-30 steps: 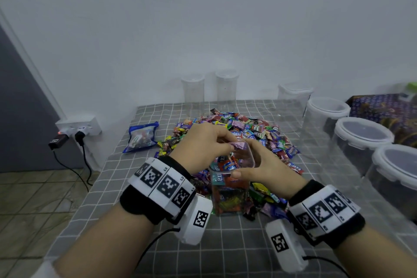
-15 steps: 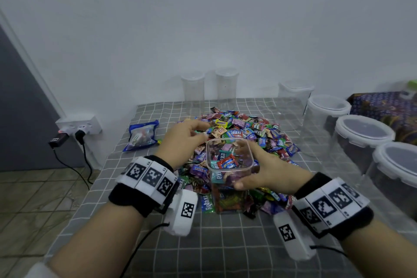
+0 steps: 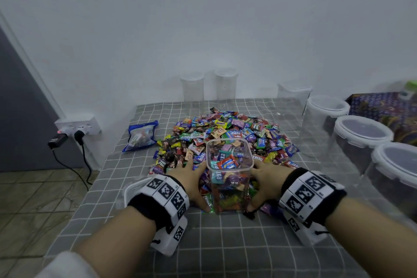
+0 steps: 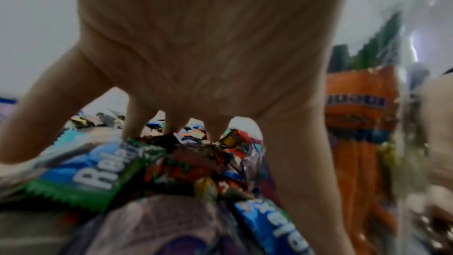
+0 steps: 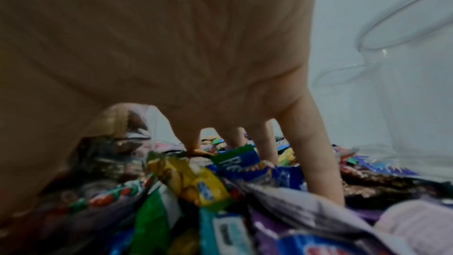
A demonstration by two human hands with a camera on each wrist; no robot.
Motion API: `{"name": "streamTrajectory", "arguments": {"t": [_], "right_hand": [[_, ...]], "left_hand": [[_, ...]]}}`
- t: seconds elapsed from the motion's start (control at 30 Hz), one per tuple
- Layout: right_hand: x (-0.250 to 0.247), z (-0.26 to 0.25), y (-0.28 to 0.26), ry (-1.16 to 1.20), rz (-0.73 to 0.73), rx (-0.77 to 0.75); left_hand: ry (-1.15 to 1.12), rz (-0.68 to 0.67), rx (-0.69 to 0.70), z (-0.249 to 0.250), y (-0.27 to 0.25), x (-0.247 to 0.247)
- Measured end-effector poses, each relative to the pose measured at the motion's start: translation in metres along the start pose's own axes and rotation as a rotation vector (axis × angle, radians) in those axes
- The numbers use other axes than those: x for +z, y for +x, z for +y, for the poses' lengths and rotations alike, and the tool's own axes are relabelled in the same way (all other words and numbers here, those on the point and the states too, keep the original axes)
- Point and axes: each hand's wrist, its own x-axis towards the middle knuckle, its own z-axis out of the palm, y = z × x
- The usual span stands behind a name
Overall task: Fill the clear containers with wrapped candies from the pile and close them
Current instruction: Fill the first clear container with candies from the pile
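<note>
I'm looking at the square clear container point(image 3: 229, 174) standing upright at lower centre of the head view, on the checked tabletop point(image 3: 225, 244) at the near edge of the candy pile point(image 3: 225, 133). It's well filled, wrappers showing nearly up to the open rim, and no lid is on it. My left hand point(image 3: 191, 184) is sitting just left of it, my right hand point(image 3: 265, 184) just right, both with fingers point(image 4: 144, 121) spread apart and pressing down into loose candies; neither is clamped on anything that I can make out, though whether the thumbs are touching the container's walls I cannot tell.

I'm judging the container as stiff but smooth and slippery, and fairly heavy now it's loaded, so I'd be taking it low on two opposite flat walls, not by the thin rim. The candies themselves are light, crinkly and slidey; scooping a loose handful should work better than pinching singles. Something pale, maybe a lid point(image 3: 132, 189), is lying at my left wrist, partly hidden.
</note>
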Motion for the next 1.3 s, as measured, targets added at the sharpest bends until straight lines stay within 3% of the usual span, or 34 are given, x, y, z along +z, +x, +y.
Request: {"name": "streamTrajectory", "arguments": {"t": [0.23, 0.6, 1.3], "right_hand": [[0.003, -0.006, 0.004, -0.038, 0.068, -0.002], [-0.010, -0.006, -0.005, -0.007, 0.260, -0.004], [-0.021, 0.007, -0.017, 0.213, 0.437, 0.096]], "left_hand": [[0.000, 0.041, 0.031, 0.005, 0.004, -0.002], [0.014, 0.226, 0.050, 0.002, 0.000, -0.011], [-0.454, 0.525, -0.044, -0.017, -0.008, -0.019]]}}
